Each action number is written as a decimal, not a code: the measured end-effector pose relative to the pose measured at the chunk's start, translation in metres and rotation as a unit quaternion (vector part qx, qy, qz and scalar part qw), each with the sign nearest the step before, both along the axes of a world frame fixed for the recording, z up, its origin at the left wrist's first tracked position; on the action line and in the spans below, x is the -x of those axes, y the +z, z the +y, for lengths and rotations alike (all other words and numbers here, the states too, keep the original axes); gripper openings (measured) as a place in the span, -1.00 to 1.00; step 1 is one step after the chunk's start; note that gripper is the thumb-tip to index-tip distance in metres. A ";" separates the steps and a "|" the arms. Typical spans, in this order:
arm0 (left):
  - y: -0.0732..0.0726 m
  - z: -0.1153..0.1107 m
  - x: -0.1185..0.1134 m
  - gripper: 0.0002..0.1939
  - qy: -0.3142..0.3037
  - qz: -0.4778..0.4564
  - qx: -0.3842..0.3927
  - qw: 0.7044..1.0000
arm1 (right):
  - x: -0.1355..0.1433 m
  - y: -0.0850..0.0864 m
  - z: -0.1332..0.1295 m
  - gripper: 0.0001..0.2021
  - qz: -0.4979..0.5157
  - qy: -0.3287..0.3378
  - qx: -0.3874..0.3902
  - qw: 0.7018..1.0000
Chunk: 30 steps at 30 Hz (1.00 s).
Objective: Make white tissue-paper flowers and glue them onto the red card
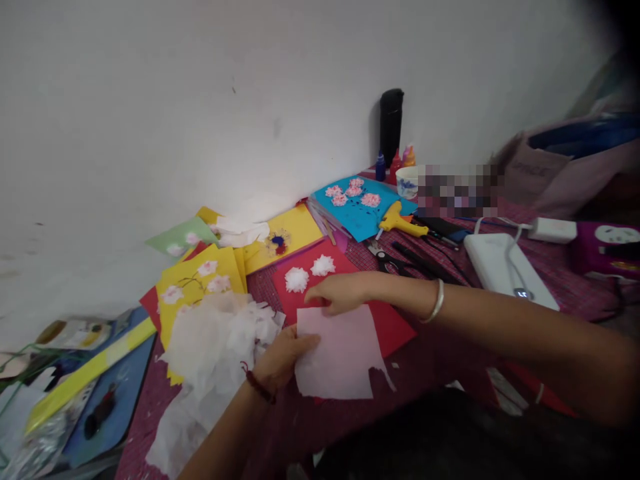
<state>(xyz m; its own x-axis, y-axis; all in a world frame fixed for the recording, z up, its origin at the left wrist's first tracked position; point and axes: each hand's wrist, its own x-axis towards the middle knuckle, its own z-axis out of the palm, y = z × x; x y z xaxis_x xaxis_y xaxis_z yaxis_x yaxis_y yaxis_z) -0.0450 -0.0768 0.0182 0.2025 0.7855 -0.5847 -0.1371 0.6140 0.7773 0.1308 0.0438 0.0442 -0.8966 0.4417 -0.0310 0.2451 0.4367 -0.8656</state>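
Observation:
My left hand [284, 357] pinches the left edge of a thin white sheet of tissue paper [345, 357], thumb on top. The sheet has a torn strip at its lower right corner. My right hand [343, 292] is at the sheet's top edge, its fingers bent and a little apart, pointing left; whether it grips the edge I cannot make out. Beneath lies a red card [390, 330] with two white ruffled paper flowers, one of them a white flower [297, 279] just beyond my right fingertips. A heap of crumpled white tissue [205, 340] lies left of my left hand.
Yellow card [183, 270] and blue card [367, 217] bear pink-white flowers. Right of them lie a yellow glue gun [400, 221], black-handled scissors [387, 259] and a white power bank [505, 267] with a cable. Paint bottles [395, 163] and a paper cup [407, 183] stand near the wall.

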 end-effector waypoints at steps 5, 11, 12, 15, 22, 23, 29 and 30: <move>-0.011 -0.035 -0.005 -0.58 0.094 -0.016 0.040 0.995 | -0.047 0.002 -0.056 -0.54 0.025 -0.051 -0.080 0.995; -0.013 -0.064 -0.018 -0.57 0.187 -0.088 0.096 0.974 | -0.082 -0.038 -0.132 -0.18 -0.036 0.006 -0.146 0.989; -0.011 -0.066 -0.020 -0.57 0.186 -0.089 0.098 0.974 | -0.078 -0.044 -0.138 -0.28 -0.034 0.008 -0.159 0.987; -0.001 -0.076 -0.013 -0.54 0.152 -0.030 0.080 0.985 | -0.063 -0.053 -0.141 -0.67 -0.008 -0.021 -0.193 0.981; 0.008 -0.134 0.027 -0.17 -0.050 0.522 -0.399 0.752 | -0.044 -0.029 -0.121 -0.87 -0.050 -0.037 -0.122 0.991; 0.001 -0.138 0.025 -0.14 -0.107 0.538 -0.445 0.708 | -0.041 -0.026 -0.118 -0.88 -0.064 -0.031 -0.113 0.991; -0.028 -0.118 -0.006 -0.74 -0.034 0.591 -0.386 0.707 | -0.022 -0.022 -0.095 -0.91 -0.099 -0.015 -0.058 0.993; -0.027 -0.113 -0.007 -0.87 -0.022 0.569 -0.370 0.734 | -0.019 -0.023 -0.091 -0.92 -0.106 -0.016 -0.045 0.993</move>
<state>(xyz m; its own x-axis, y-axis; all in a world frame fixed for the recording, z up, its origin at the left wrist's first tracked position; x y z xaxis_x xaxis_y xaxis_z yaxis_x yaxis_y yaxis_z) -0.0384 -0.1899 -0.0086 -0.0512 0.9806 0.1891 0.8668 -0.0504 0.4961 0.1498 -0.0468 0.0215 -0.8598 0.4788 -0.1775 0.4329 0.4992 -0.7506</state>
